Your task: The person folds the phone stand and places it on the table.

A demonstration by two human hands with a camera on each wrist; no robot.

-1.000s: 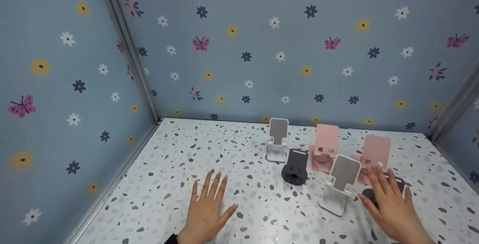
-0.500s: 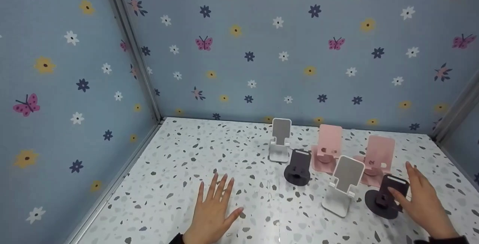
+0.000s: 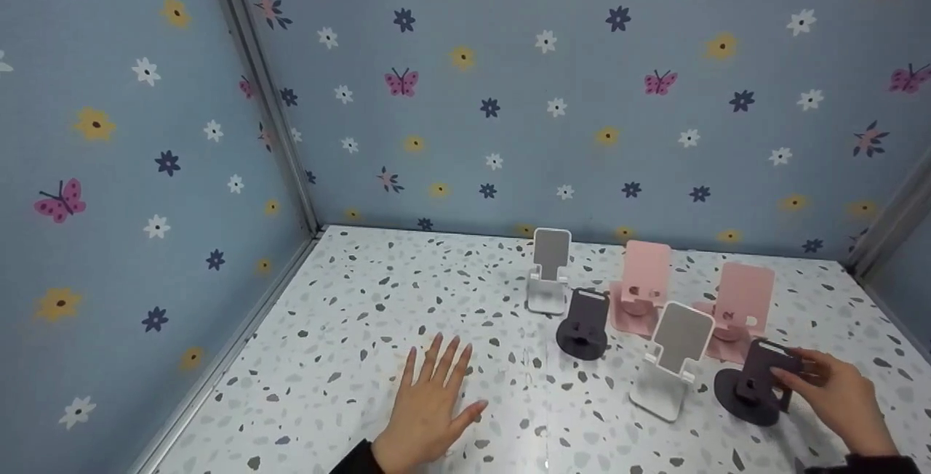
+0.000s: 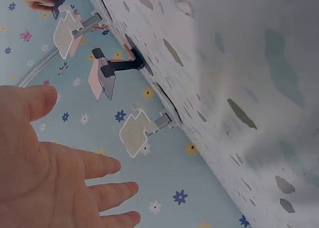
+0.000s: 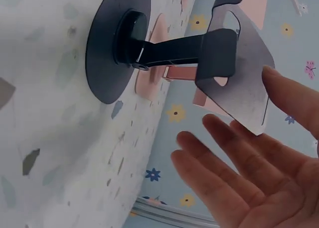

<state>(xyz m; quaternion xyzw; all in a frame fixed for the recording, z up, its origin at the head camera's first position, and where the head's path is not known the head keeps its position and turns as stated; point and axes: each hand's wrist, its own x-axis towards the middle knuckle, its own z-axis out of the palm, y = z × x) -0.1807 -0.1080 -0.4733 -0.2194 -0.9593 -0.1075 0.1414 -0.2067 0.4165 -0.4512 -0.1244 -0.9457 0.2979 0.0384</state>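
My right hand [image 3: 825, 388] reaches the near black phone stand [image 3: 753, 387] at the right of the speckled table [image 3: 349, 328]. Its fingers are straight, and thumb and fingers lie at either side of the stand's tilted back plate [image 5: 239, 54]. The round base [image 5: 117, 44] sits flat on the table. My left hand [image 3: 433, 405] lies flat on the table left of centre, fingers spread and holding nothing. In the left wrist view that hand [image 4: 50, 178] fills the lower left.
Beside the black stand is a white stand [image 3: 673, 358]. Behind it are two pink stands [image 3: 640, 285] [image 3: 738, 303], a second black stand [image 3: 583, 321] and another white stand [image 3: 549, 270]. Blue flowered walls [image 3: 509, 96] close the table on the left, back and right.
My right hand has drawn off the black stand's top, swung to its right side and now reaches in to its back plate. The left hand has stayed flat on the table.
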